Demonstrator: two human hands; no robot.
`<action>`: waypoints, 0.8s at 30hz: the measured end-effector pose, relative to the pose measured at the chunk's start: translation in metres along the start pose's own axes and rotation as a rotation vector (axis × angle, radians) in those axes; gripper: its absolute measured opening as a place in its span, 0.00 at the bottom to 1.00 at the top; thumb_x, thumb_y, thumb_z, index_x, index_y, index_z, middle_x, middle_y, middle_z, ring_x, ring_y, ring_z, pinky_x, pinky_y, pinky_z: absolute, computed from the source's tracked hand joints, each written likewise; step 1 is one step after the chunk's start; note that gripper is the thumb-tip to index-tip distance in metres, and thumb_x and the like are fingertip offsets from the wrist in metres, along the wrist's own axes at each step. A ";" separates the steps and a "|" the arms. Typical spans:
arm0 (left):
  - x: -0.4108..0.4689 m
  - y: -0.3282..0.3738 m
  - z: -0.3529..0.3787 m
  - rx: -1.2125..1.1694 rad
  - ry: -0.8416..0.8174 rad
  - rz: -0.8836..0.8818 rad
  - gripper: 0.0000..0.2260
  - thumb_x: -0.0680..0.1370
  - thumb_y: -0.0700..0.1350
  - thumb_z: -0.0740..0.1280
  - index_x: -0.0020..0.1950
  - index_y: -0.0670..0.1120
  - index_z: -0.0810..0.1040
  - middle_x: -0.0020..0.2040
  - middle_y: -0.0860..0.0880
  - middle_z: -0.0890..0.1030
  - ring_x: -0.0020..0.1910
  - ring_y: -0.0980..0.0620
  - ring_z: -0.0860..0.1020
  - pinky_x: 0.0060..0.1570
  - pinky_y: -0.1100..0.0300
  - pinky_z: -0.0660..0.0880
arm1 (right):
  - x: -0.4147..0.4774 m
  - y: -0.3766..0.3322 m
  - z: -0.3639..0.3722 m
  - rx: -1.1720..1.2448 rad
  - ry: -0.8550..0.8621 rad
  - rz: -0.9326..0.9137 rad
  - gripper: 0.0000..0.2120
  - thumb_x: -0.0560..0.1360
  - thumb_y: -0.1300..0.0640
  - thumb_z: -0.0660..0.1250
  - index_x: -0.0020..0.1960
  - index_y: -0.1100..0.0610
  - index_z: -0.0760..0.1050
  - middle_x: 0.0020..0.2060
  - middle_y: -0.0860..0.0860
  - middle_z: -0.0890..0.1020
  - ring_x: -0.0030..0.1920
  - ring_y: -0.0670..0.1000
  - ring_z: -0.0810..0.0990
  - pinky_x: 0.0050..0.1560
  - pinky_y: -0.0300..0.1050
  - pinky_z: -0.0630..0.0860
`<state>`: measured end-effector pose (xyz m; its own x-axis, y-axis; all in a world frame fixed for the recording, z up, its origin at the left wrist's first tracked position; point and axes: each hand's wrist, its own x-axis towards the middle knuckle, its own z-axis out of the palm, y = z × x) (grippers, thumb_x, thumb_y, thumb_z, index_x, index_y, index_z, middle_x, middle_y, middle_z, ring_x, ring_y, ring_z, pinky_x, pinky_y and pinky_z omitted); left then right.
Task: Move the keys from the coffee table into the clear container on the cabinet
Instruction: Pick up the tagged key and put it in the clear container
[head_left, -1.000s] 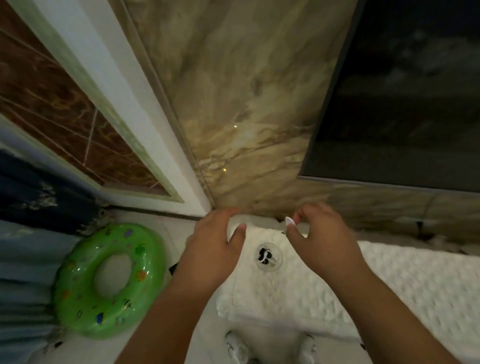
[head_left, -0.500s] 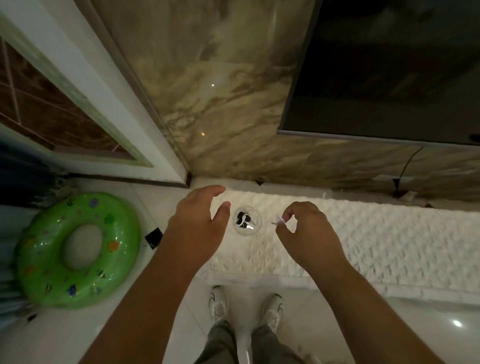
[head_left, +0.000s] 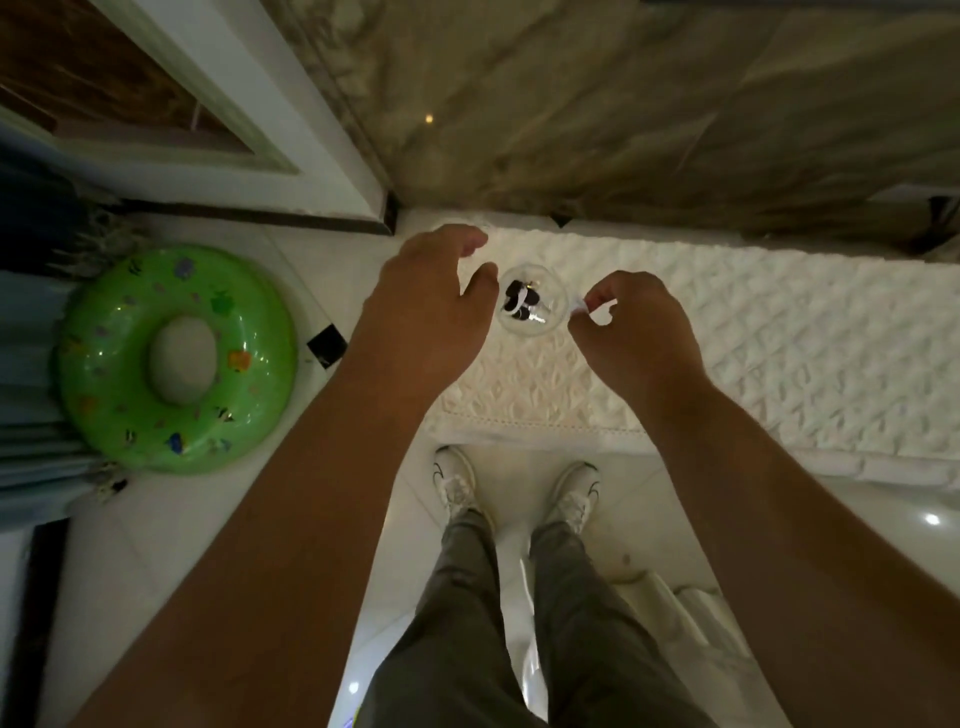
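Below, quilted white cloth (head_left: 779, 338), marble wall (head_left: 623, 104), left hand (head_left: 426, 306) spread, right hand (head_left: 634, 338) curled, grip unclear

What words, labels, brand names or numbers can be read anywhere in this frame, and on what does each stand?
No text can be read.
green swim ring: small coloured prints, pictures only, too blurred to show any letters.
shoes: a dark curved mark on each, no lettering legible.
keys in the clear container: dark heads, no marking legible.
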<state>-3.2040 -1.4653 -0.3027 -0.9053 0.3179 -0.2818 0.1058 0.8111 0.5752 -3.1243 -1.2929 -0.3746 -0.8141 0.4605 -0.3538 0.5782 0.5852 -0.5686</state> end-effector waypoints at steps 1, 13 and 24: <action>0.002 -0.007 0.008 -0.004 -0.008 -0.012 0.16 0.79 0.52 0.61 0.67 0.54 0.73 0.62 0.54 0.74 0.59 0.58 0.72 0.55 0.63 0.65 | 0.005 0.004 0.010 -0.002 -0.011 0.008 0.04 0.75 0.48 0.67 0.47 0.46 0.74 0.53 0.47 0.75 0.50 0.50 0.76 0.40 0.43 0.69; 0.042 -0.076 0.090 -0.054 -0.052 -0.097 0.16 0.79 0.52 0.61 0.67 0.55 0.72 0.64 0.55 0.74 0.59 0.57 0.72 0.58 0.59 0.68 | 0.082 0.051 0.100 0.055 0.015 0.098 0.06 0.76 0.46 0.67 0.49 0.47 0.77 0.55 0.46 0.76 0.54 0.50 0.78 0.41 0.43 0.69; 0.073 -0.094 0.120 -0.082 -0.058 -0.132 0.16 0.78 0.55 0.59 0.66 0.57 0.72 0.63 0.56 0.74 0.59 0.57 0.73 0.60 0.49 0.71 | 0.116 0.065 0.148 -0.103 -0.037 0.135 0.10 0.76 0.52 0.63 0.54 0.47 0.81 0.56 0.49 0.78 0.57 0.55 0.76 0.54 0.56 0.76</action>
<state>-3.2307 -1.4594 -0.4698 -0.8834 0.2409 -0.4021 -0.0490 0.8057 0.5904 -3.1890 -1.2998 -0.5622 -0.7287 0.5161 -0.4502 0.6838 0.5856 -0.4353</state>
